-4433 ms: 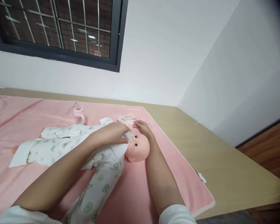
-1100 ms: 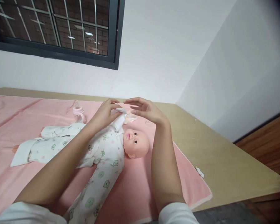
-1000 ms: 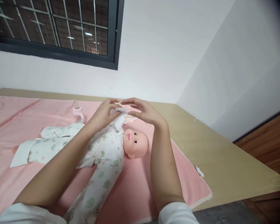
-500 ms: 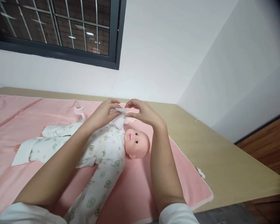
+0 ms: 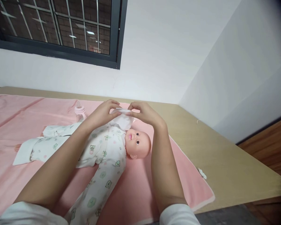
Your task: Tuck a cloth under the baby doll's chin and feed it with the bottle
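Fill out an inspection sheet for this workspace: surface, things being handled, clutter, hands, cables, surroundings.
Surface: pink blanket, creased at the left, spread over a light wood-toned table.
Things being handled: thin white cloth raised between the hands; baby doll in a printed outfit lying on the blanket.
Clutter: pink baby bottle upright beyond the doll's legs; small white item at the blanket's right edge, too small to identify.
Hands: left hand and right hand both grip the cloth.
Cables: nothing seen for certain; a white curl near the wall is unclear.
Surroundings: barred window, white wall, brown wood-look panel at right.
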Demonstrator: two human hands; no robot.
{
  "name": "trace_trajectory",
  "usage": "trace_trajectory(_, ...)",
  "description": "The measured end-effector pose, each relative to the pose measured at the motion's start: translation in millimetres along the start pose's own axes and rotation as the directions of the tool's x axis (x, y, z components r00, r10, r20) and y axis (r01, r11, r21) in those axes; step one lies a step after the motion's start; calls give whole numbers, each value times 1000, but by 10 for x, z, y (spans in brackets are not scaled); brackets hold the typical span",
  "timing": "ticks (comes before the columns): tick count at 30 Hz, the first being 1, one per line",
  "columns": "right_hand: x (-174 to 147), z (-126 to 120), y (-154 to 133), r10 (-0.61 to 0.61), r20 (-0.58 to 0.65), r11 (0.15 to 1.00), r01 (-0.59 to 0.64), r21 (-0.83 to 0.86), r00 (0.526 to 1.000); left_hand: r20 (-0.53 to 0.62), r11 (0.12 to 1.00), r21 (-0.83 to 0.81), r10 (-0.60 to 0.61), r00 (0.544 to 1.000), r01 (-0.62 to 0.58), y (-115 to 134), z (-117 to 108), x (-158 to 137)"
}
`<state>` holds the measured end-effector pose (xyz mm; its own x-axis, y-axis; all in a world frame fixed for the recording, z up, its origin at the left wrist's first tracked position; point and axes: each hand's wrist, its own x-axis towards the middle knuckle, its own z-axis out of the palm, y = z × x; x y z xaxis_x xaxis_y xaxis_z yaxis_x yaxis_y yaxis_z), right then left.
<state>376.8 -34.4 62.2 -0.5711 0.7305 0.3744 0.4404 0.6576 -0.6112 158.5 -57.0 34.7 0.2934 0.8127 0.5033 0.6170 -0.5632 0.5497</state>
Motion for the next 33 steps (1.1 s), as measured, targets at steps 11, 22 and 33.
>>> trace_trajectory(11,45,-118,693,264,-282,891,-121,438,922,-306,914,-49,-398,865,404,-438,-734,-108)
trace_trajectory(22,35,-36,1229,445,-293,845,-289,450,846,-307,703,-54,-687,658,709,-1210,-986,-325)
trace_trajectory(33,52,297,1661,350,-194,727,-135,673,917,-480,801,-86,-554,680,592,-1385,-912,-314)
